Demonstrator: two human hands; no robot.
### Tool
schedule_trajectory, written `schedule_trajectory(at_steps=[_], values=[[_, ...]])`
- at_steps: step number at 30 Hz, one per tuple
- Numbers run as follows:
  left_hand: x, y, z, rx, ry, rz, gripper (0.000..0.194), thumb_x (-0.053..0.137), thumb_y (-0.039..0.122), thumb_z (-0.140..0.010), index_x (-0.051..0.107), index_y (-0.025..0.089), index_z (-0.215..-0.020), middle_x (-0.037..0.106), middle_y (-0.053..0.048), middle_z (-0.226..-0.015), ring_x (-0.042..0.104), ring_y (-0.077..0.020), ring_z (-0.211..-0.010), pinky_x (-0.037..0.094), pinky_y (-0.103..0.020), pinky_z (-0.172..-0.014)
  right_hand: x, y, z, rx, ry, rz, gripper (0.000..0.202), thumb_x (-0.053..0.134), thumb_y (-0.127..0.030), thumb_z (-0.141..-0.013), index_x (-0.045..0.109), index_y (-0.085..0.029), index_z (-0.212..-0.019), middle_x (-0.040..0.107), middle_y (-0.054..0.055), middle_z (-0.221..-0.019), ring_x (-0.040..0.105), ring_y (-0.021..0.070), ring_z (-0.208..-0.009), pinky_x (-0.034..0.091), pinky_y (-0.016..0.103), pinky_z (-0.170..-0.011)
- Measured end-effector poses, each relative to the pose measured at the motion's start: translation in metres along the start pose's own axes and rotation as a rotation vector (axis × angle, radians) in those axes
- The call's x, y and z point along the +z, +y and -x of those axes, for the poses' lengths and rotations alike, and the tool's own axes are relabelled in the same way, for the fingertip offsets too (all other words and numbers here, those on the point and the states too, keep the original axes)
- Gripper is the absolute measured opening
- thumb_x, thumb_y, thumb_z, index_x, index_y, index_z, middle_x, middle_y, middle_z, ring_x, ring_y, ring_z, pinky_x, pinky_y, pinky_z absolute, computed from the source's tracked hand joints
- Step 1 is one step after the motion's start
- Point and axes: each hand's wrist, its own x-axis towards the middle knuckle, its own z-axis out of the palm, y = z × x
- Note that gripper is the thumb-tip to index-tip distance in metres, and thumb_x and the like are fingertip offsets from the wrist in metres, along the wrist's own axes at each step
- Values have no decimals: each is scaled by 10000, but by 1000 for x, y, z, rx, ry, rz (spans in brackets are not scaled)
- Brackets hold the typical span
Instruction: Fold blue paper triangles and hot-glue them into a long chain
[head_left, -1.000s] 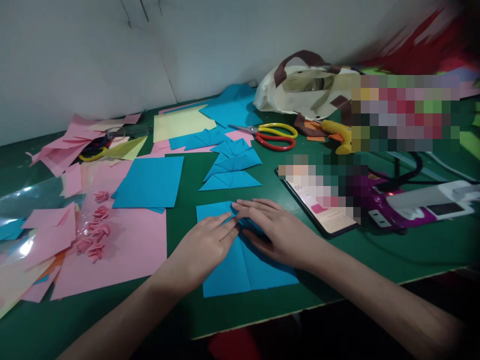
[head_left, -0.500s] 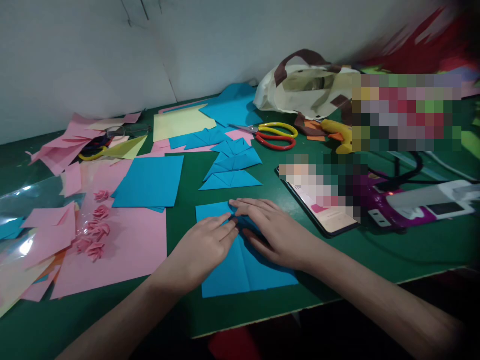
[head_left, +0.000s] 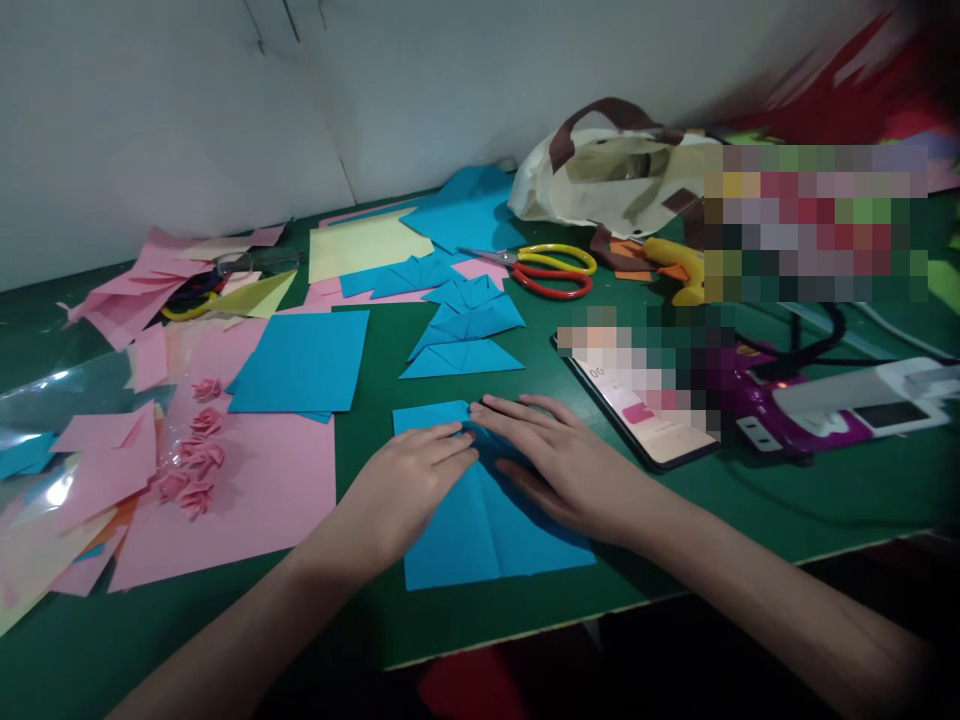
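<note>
Clearly, trouble is most likely to come from small shifts in paper. At the left of the frame, paper roses (head_left: 201, 458) are sitting above a pink sheet (head_left: 277, 510), and a swinging left forearm could be catching that sheet. Just beside, a blue square (head_left: 300, 360) is lying near the work. At centre, the left hand (head_left: 409, 485) is resting on a creased blue sheet (head_left: 457, 545); its thumb is hidden, so whether it is pinching paper cannot be told. Above it, folded blue pieces (head_left: 461, 358) are lying close enough for a forward push to be disturbing them. In the lower centre, the sheet is lying flat, and unequal pressure could be skewing it or leaving a stray crease. The right hand (head_left: 570, 460) is spreading over its right side, fingers extended, clenching nothing. Farther right, a phone (head_left: 679, 455) is lying near enough for a sideways knock.
</note>
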Motion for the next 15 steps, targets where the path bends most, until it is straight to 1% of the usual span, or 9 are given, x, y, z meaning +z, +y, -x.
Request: schedule_trajectory(at_steps=[5, 10, 15], values=[[0, 0, 0, -10, -3, 15, 348, 378, 178, -900, 518, 133, -1215, 566, -86, -1278, 445, -183, -1248, 404, -347, -1010, -1, 1, 2, -33, 21, 11, 413, 391, -183, -916, 405, -186, -1328, 530, 106, -1305, 414, 207, -1269, 382, 477, -1010], [0, -2, 2, -15, -5, 69, 374, 408, 197, -880, 494, 160, -1243, 540, -82, -1307, 438, -197, -1255, 409, -390, -1006, 1, 1, 4, -53, 34, 39, 361, 396, -186, -919, 474, -184, -1271, 540, 100, -1293, 439, 213, -1250, 384, 478, -1010], [0, -2, 3, -30, -14, 86, 388, 408, 199, -880, 483, 151, -1257, 516, -80, -1332, 425, -189, -1265, 402, -370, -1014, 0, 1, 7, -55, 37, 54, 342, 392, -203, -928, 480, -185, -1259, 553, 95, -1280, 467, 205, -1227, 377, 474, -1012]])
